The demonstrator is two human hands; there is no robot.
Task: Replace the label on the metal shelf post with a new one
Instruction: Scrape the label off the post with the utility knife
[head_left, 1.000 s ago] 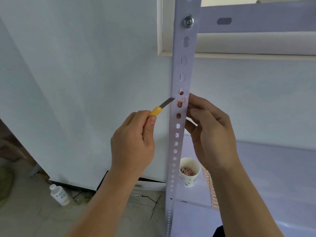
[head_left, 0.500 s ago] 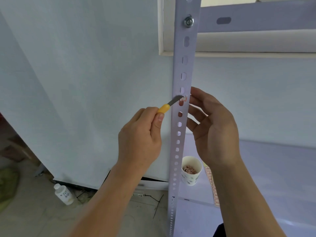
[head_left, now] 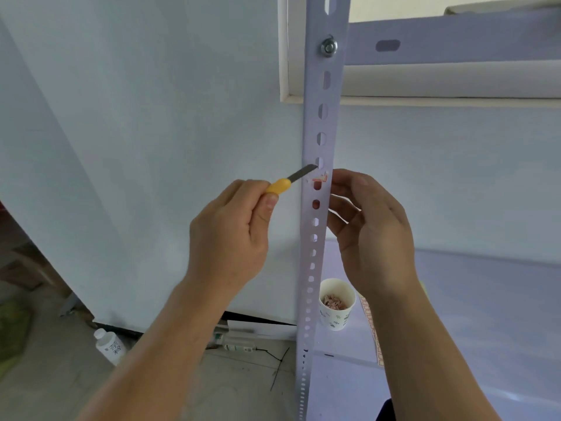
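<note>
In the middle of the frame stands the white perforated metal shelf post (head_left: pixel 318 123), and the torn red-and-white paper label (head_left: pixel 321 178) sticks on its front at mid height. The left hand (head_left: pixel 230 235) grasps the small yellow-handled knife (head_left: pixel 280 185) with clenched fingers; the grey blade tip touches the post just above the label. The right hand (head_left: pixel 373 232) is at the post's right edge with bent fingers, its index tip beside the label; I cannot tell if it grips anything. Lower right of the post stands a white paper cup (head_left: pixel 335 314).
</note>
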